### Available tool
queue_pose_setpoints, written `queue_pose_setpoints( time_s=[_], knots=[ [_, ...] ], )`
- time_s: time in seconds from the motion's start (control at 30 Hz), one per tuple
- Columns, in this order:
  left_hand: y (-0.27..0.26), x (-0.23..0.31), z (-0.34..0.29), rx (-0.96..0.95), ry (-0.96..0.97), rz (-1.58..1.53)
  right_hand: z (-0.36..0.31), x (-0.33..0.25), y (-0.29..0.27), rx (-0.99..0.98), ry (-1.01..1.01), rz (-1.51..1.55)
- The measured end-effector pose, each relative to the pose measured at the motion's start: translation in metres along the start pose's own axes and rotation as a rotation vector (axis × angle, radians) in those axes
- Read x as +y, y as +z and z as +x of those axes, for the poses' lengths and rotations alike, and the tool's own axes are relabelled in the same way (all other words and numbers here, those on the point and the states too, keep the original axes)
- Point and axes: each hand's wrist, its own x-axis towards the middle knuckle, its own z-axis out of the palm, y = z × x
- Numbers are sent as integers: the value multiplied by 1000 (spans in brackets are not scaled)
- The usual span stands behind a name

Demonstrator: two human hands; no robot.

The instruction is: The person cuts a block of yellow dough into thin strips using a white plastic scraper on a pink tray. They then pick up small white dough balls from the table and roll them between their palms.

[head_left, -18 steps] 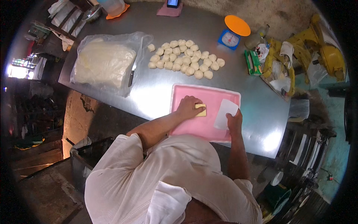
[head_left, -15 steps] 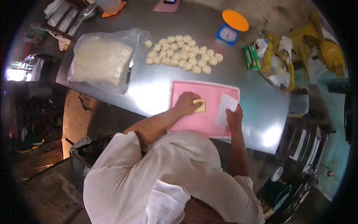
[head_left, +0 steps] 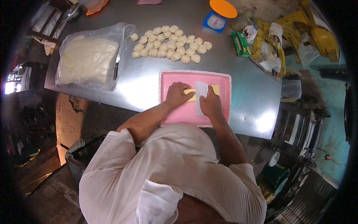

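A pink tray with a white rim (head_left: pixel 226 120) lies on the metal table, close in front of me. Inside it, my left hand (head_left: pixel 176 95) is closed on a pale yellow block (head_left: pixel 190 96), which looks like butter or cheese. My right hand (head_left: pixel 211 105) grips a flat white plastic dough scraper (head_left: pixel 201 89), held across the yellow block. Yellow shows on both sides of the scraper, with a yellow part (head_left: pixel 216 89) beside my right fingers. Whether the block is cut through or still one piece, I cannot tell.
Several dough balls (head_left: pixel 171 46) lie beyond the tray. At the left a large dough slab (head_left: pixel 88 59) is wrapped in clear plastic, with a dark-handled tool (head_left: pixel 116 70) beside it. A blue scale (head_left: pixel 215 21) with an orange pan and a green box (head_left: pixel 241 44) stand far right.
My right hand has brought the scraper leftward from the tray's right side onto the yellow block. My left hand still holds the block. The whole view has shifted slightly.
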Motion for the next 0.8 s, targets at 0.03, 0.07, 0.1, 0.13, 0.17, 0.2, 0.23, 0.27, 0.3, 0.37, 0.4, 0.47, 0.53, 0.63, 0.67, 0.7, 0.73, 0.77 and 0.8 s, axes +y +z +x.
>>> queue_pose_setpoints(
  time_s=[0.03,0.07,0.1,0.13,0.17,0.2,0.23,0.27,0.3,0.37,0.4,0.47,0.53,0.63,0.67,0.7,0.73,0.77,0.8],
  knots=[
    [1,-2,0,0,6,-10,0,0,1,5,-20,-8],
    [1,-4,0,-1,12,-19,0,-1,1,10,-39,-16],
    [3,-7,0,21,30,-30,0,-2,2,13,-59,-25],
    [5,-9,-1,43,47,-41,0,-3,2,4,-62,-22],
    [7,-11,-2,66,65,-52,0,-3,1,-6,-66,-20],
    [6,-10,-2,79,74,-40,1,-3,1,-12,-68,-15],
    [5,-8,-3,93,83,-28,1,-3,2,-14,-69,-6],
    [4,-7,-3,107,92,-17,1,-4,3,-16,-69,2],
    [4,-8,-3,92,76,-34,2,-5,3,-18,-72,10],
    [5,-9,-2,63,42,-68,3,-8,3,-35,-52,-19],
    [1,-7,-1,54,46,-45,4,-11,4,-41,-43,-30],
    [-4,0,-1,37,52,2,5,-6,9,-47,-30,-52],
    [1,-6,-1,65,68,5,7,-6,14,-50,-12,-55],
    [4,-7,-3,96,78,8,6,-5,16,-59,35,-18],
    [3,-7,-2,99,79,8,6,-6,16,-73,36,4],
    [4,-7,-3,98,80,7,5,-5,16,-89,43,25],
    [3,-7,-5,99,89,11,6,-2,19,-93,43,7],
    [2,-9,-3,85,80,5,8,3,23,-98,44,-12],
    [2,-9,-3,69,69,-4,7,3,25,-103,48,-32]
  ],
)
